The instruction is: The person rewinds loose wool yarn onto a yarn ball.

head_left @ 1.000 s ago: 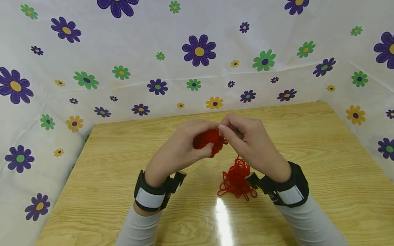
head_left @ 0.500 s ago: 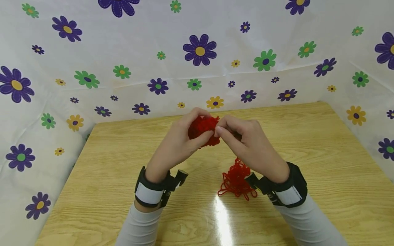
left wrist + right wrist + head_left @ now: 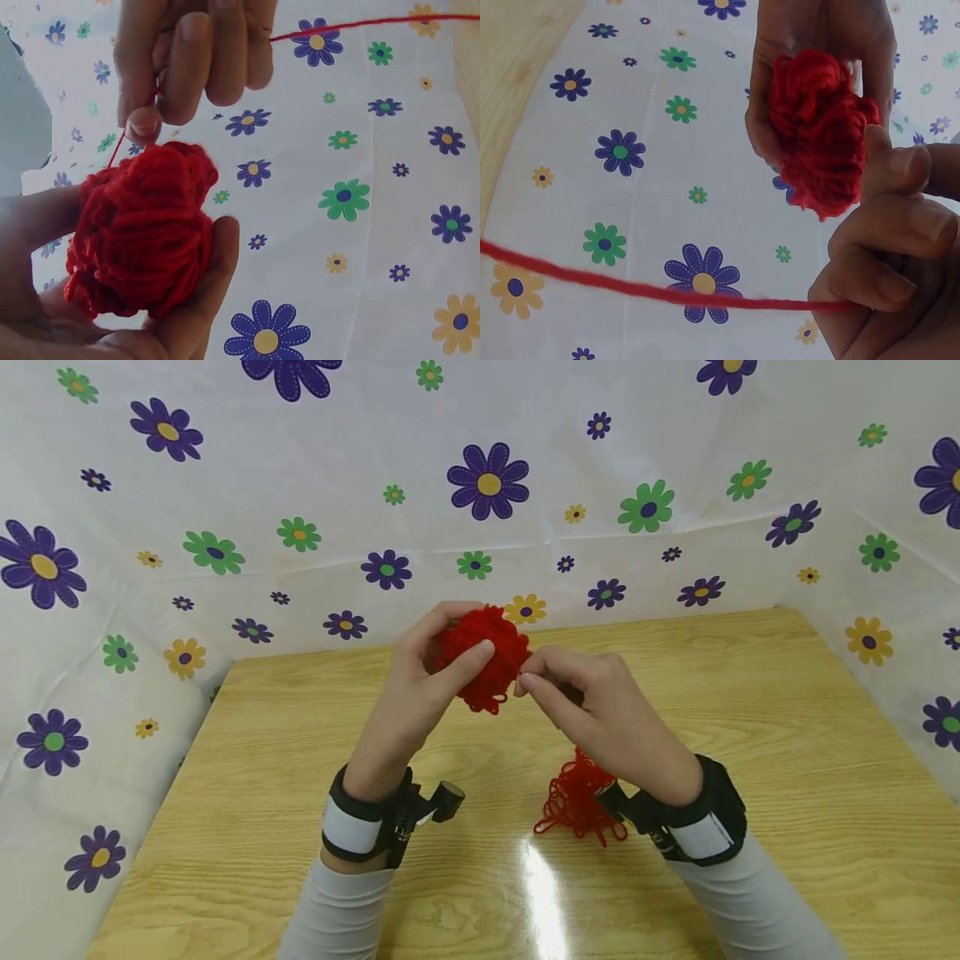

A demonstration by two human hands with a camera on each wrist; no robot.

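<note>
Raised and turned since the earlier frames, the left hand (image 3: 408, 693) now lifts the red yarn ball (image 3: 504, 662) higher, while the right hand (image 3: 611, 714) stays almost in place. From the head view, the left hand clasps the ball between its thumb, laid across the near face, and the fingers curved behind. The right hand's thumb and forefinger pinch together just beside the ball. Below the right hand, on the counter (image 3: 300, 777), sits a tangled heap of red yarn (image 3: 573, 797), partly hidden by the wrist strap (image 3: 708, 818).

At the left wrist, the ball rests cupped among the left hand's spread thumb and fingers; the right hand, above it, pinches a thin strand (image 3: 375, 22) that trails away from its folded fingers.

Seen from the right wrist, that strand passes under the right hand's curled fingers, with the ball in the left hand's grasp beyond them.
</note>
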